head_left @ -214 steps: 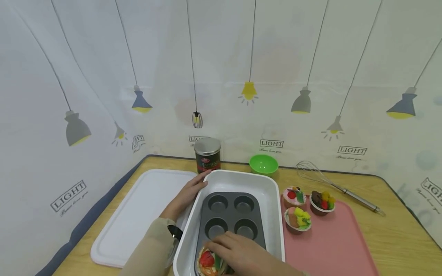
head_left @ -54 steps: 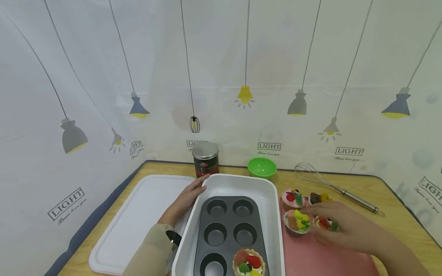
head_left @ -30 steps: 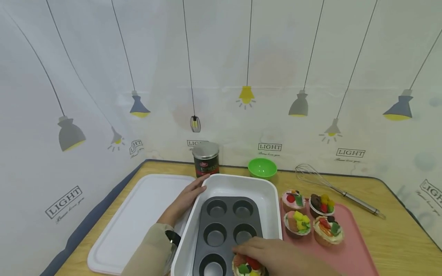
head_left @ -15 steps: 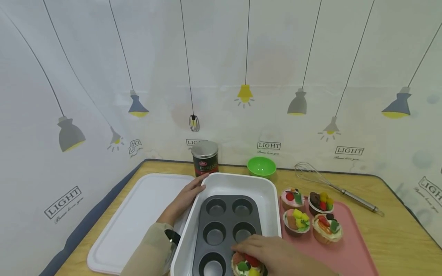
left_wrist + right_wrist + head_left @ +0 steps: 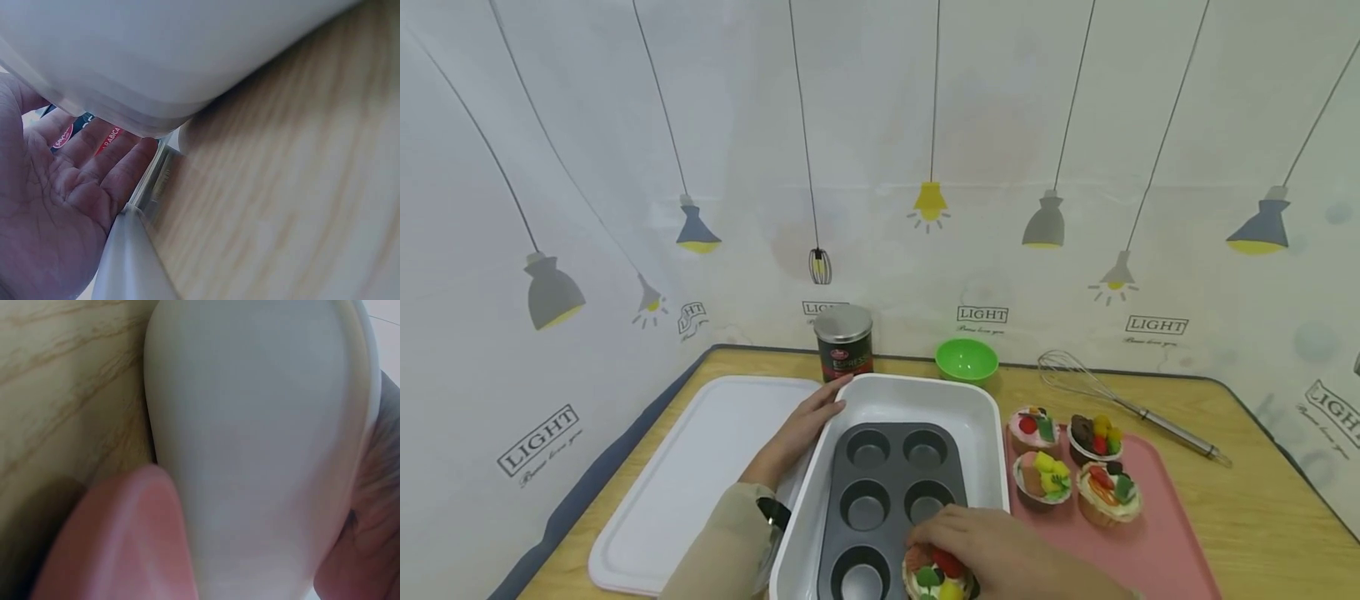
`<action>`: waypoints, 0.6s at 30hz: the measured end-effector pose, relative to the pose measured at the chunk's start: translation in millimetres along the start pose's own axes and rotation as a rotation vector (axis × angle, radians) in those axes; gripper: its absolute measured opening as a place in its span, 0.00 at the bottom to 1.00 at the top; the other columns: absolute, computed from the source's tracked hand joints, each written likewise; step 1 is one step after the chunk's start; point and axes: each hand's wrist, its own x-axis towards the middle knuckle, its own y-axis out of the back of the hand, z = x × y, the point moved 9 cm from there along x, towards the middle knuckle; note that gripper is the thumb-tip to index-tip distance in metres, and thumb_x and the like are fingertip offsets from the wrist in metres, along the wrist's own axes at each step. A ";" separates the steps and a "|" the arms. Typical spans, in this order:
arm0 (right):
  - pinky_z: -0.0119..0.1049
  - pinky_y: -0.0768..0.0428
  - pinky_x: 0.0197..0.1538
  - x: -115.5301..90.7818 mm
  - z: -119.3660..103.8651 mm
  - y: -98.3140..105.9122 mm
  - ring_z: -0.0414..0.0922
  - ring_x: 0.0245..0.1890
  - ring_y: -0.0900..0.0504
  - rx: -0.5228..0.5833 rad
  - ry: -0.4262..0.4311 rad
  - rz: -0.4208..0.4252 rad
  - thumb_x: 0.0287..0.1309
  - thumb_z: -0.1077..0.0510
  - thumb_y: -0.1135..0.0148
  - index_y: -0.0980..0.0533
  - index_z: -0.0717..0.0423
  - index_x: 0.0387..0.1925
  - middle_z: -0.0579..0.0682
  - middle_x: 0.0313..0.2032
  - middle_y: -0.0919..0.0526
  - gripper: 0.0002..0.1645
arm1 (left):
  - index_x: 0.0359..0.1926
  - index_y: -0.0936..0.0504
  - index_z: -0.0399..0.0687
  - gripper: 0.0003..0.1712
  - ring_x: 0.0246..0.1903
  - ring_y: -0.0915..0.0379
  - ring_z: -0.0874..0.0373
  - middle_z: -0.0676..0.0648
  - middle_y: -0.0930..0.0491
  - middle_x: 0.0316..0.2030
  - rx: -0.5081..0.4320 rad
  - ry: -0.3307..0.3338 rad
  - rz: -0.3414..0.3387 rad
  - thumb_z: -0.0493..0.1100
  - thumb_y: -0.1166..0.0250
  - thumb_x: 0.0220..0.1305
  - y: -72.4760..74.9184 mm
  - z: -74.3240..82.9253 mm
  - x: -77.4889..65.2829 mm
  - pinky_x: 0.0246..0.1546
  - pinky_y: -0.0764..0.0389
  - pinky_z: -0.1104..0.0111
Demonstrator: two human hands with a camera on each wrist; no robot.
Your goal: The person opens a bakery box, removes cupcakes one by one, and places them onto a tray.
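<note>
My right hand (image 5: 977, 542) grips a fruit-topped cupcake (image 5: 936, 575) at the lower right cup of the dark muffin tin (image 5: 891, 533); its lower part is hidden. The tin lies inside a deep white baking dish (image 5: 992, 492). In the right wrist view only part of the right hand (image 5: 369, 506) shows beyond the dish wall (image 5: 250, 437). My left hand (image 5: 797, 433) rests against the dish's left side, its fingers nearly straight in the left wrist view. Several cupcakes stand on the pink tray (image 5: 1165, 550), including a fruit one (image 5: 1108, 493) at the front right.
A white board (image 5: 692, 475) lies left of the dish. Behind stand an espresso tin (image 5: 844, 346) and a green bowl (image 5: 966, 362). A wire whisk (image 5: 1142, 412) lies back right, beyond the pink tray. A printed curtain hangs behind the table.
A fruit cupcake went from the muffin tin's left side to the pink tray, where my right hand released it. That hand returned and grips the tin's other cupcake. My left hand stayed.
</note>
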 end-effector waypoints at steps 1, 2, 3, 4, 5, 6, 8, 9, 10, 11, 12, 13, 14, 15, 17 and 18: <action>0.37 0.20 0.51 0.0 0.1 0.1 0.31 0.50 0.24 -0.002 0.001 0.002 0.55 0.25 0.36 0.31 0.30 0.65 0.28 0.53 0.24 0.38 | 0.76 0.37 0.64 0.30 0.77 0.59 0.51 0.51 0.48 0.78 0.000 -0.001 0.000 0.53 0.46 0.76 0.2 0.2 0.3 0.73 0.54 0.46; 0.37 0.20 0.52 0.0 0.1 0.5 0.31 0.50 0.24 -0.004 0.005 0.007 0.55 0.25 0.36 0.30 0.30 0.64 0.28 0.53 0.23 0.38 | 0.76 0.37 0.63 0.30 0.77 0.59 0.51 0.51 0.48 0.78 -0.001 0.001 0.001 0.53 0.46 0.76 0.5 0.2 0.5 0.73 0.54 0.46; 0.37 0.20 0.52 0.0 -0.6 1.2 0.31 0.50 0.24 -0.019 0.014 0.016 0.55 0.25 0.36 0.30 0.31 0.64 0.28 0.53 0.23 0.38 | 0.76 0.37 0.63 0.30 0.77 0.59 0.51 0.51 0.49 0.78 -0.004 -0.002 -0.002 0.52 0.46 0.76 0.3 0.4 0.8 0.73 0.54 0.46; 0.37 0.20 0.52 -0.1 -0.5 1.2 0.31 0.50 0.24 -0.021 0.015 0.017 0.55 0.25 0.36 0.30 0.31 0.64 0.28 0.53 0.23 0.38 | 0.76 0.37 0.62 0.30 0.77 0.59 0.51 0.51 0.49 0.78 -0.008 -0.005 -0.007 0.52 0.46 0.77 -0.1 0.5 1.0 0.73 0.54 0.46; 0.37 0.20 0.52 -0.3 -0.7 1.3 0.31 0.50 0.24 -0.023 0.020 0.019 0.55 0.25 0.37 0.30 0.31 0.64 0.28 0.54 0.23 0.38 | 0.76 0.37 0.62 0.30 0.77 0.59 0.50 0.50 0.49 0.78 -0.008 -0.003 -0.009 0.52 0.46 0.77 -0.2 0.3 0.9 0.73 0.54 0.46; 0.37 0.20 0.52 -0.5 -0.6 1.4 0.31 0.50 0.24 -0.022 0.023 0.020 0.56 0.26 0.37 0.31 0.32 0.64 0.28 0.54 0.23 0.38 | 0.76 0.37 0.63 0.30 0.77 0.59 0.51 0.51 0.49 0.78 -0.010 0.002 -0.010 0.52 0.46 0.76 -0.3 -0.4 0.9 0.73 0.54 0.46; 0.37 0.20 0.52 -0.6 0.0 0.9 0.30 0.50 0.24 -0.017 0.025 0.022 0.56 0.26 0.37 0.31 0.32 0.64 0.28 0.54 0.24 0.38 | 0.76 0.37 0.63 0.30 0.77 0.59 0.51 0.51 0.49 0.78 -0.011 0.006 -0.014 0.53 0.46 0.76 -0.7 -1.1 0.1 0.73 0.54 0.46; 0.37 0.20 0.52 -0.7 0.3 0.6 0.30 0.50 0.24 -0.019 0.027 0.024 0.56 0.26 0.37 0.31 0.31 0.65 0.28 0.53 0.24 0.37 | 0.76 0.37 0.65 0.30 0.77 0.59 0.52 0.52 0.49 0.78 -0.012 0.008 -0.017 0.53 0.46 0.76 -1.0 -1.6 -0.1 0.73 0.54 0.46; 0.37 0.20 0.52 -0.8 1.2 -0.1 0.30 0.50 0.24 -0.010 0.023 0.020 0.56 0.26 0.37 0.31 0.31 0.65 0.28 0.53 0.24 0.37 | 0.76 0.37 0.65 0.30 0.77 0.59 0.52 0.53 0.49 0.78 -0.012 0.010 -0.016 0.53 0.46 0.76 -1.0 -1.7 -0.1 0.73 0.54 0.46; 0.36 0.20 0.51 -0.9 2.1 -0.5 0.30 0.50 0.24 0.002 0.016 0.015 0.56 0.26 0.36 0.31 0.30 0.64 0.28 0.53 0.24 0.37 | 0.76 0.37 0.66 0.30 0.77 0.59 0.53 0.54 0.49 0.78 -0.012 0.010 -0.015 0.53 0.46 0.76 -0.9 -1.7 -0.1 0.73 0.54 0.46; 0.36 0.20 0.51 -0.8 2.5 -0.6 0.30 0.49 0.24 0.003 0.015 0.017 0.55 0.26 0.36 0.31 0.30 0.64 0.28 0.53 0.24 0.37 | 0.76 0.37 0.67 0.30 0.77 0.59 0.53 0.54 0.49 0.78 -0.014 0.008 -0.015 0.53 0.46 0.76 -0.9 -1.8 0.3 0.73 0.54 0.46; 0.36 0.20 0.51 -0.7 2.8 -0.7 0.30 0.49 0.24 0.002 0.014 0.018 0.55 0.26 0.36 0.31 0.30 0.64 0.28 0.53 0.24 0.37 | 0.76 0.37 0.67 0.30 0.77 0.59 0.53 0.54 0.49 0.78 -0.014 0.006 -0.013 0.53 0.46 0.76 -0.8 -1.5 0.4 0.73 0.54 0.46; 0.36 0.20 0.51 -0.4 3.1 -0.6 0.30 0.49 0.24 0.003 0.013 0.019 0.55 0.26 0.36 0.31 0.30 0.64 0.27 0.52 0.24 0.37 | 0.75 0.36 0.68 0.30 0.77 0.58 0.53 0.54 0.48 0.78 -0.014 0.006 -0.011 0.53 0.45 0.76 -0.6 -1.3 0.7 0.73 0.54 0.46; 0.36 0.20 0.51 -0.2 3.4 -0.6 0.30 0.49 0.24 0.002 0.012 0.020 0.55 0.26 0.36 0.31 0.30 0.64 0.27 0.52 0.24 0.37 | 0.75 0.36 0.68 0.29 0.77 0.58 0.53 0.54 0.49 0.78 -0.014 0.004 -0.011 0.53 0.46 0.76 -0.4 -1.4 0.9 0.73 0.54 0.46; 0.36 0.20 0.51 0.4 3.1 -0.8 0.30 0.49 0.24 0.006 0.011 0.020 0.55 0.26 0.36 0.30 0.30 0.63 0.27 0.52 0.23 0.37 | 0.76 0.36 0.67 0.29 0.77 0.58 0.53 0.54 0.48 0.78 -0.011 0.002 -0.009 0.52 0.46 0.76 -0.3 -1.0 0.7 0.73 0.54 0.47; 0.36 0.20 0.51 0.6 2.8 -0.9 0.30 0.49 0.24 -0.001 0.014 0.023 0.55 0.26 0.36 0.30 0.30 0.64 0.27 0.52 0.23 0.37 | 0.76 0.36 0.66 0.29 0.77 0.57 0.53 0.54 0.48 0.78 -0.010 0.003 -0.008 0.52 0.46 0.76 -0.3 -1.1 0.6 0.73 0.53 0.47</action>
